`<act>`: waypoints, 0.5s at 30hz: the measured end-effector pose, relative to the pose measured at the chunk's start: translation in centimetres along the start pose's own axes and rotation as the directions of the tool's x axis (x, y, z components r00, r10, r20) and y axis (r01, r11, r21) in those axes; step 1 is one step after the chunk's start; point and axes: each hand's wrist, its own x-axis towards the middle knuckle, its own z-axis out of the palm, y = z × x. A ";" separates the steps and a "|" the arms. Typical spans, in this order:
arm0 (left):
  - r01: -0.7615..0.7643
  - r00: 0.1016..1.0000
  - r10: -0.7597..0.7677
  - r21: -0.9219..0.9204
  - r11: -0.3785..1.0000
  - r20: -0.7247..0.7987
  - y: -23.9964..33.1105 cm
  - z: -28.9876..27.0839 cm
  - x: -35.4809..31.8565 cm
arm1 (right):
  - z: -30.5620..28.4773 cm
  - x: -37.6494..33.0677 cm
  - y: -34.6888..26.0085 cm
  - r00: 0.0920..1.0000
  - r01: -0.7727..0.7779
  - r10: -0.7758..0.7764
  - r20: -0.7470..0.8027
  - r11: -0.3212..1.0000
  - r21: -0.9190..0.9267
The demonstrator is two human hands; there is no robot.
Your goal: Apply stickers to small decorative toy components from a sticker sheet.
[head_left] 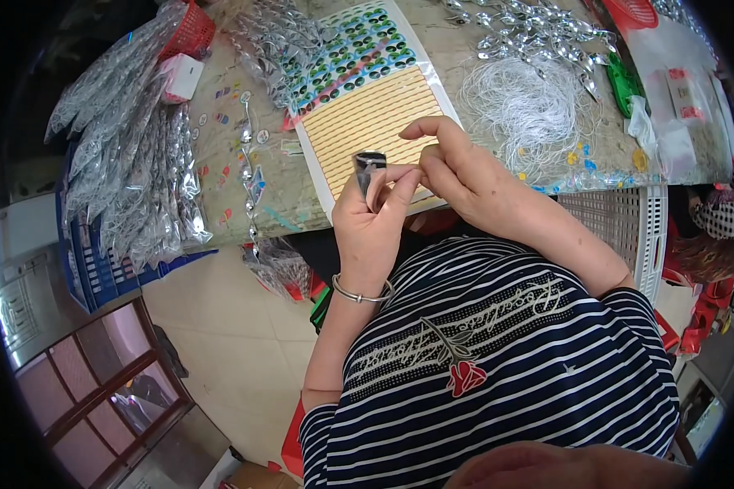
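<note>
My left hand (363, 240), with a bangle on its wrist, is closed on a shiny silver-and-black curved piece (371, 167) that stands up between thumb and fingers. Close beside it, my right hand (469, 175) pinches thumb and fingers together, its tips meeting the left fingertips. Whatever lies in that pinch is too small to make out. The right index finger is bent and raised. Under both hands lies a sheet of yellow strips with thin dark lines (367, 122). Beyond it is a sheet of round green and blue eye-like stickers (359, 49).
A tangle of white thread (530, 106) lies to the right, with silver twisted ornaments (538, 37) behind it and a green tool (621, 85) further right. At left, bundles of wrapped silver ornaments (130, 155) hang over a blue crate (86, 269). A silver string (249, 171) crosses the table edge.
</note>
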 end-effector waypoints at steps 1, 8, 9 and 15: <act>-0.044 0.999 0.044 0.023 0.999 0.004 -0.1 -0.1 0.1 | 0.0 0.0 0.0 1.000 -0.002 0.002 0.001 1.000 -0.001; 0.053 0.999 -0.053 -0.041 0.998 0.000 0.5 -0.6 -0.2 | 0.3 0.2 0.6 0.999 -0.031 0.029 0.031 0.997 0.075; 0.054 0.999 -0.054 -0.043 0.998 0.000 0.4 -0.7 -0.1 | 0.4 0.2 0.7 1.000 -0.004 0.001 0.029 0.994 0.106; 0.055 0.995 -0.062 -0.084 0.995 -0.081 0.2 -1.7 0.2 | 0.0 0.0 -0.3 0.993 -0.081 0.081 0.088 0.997 0.005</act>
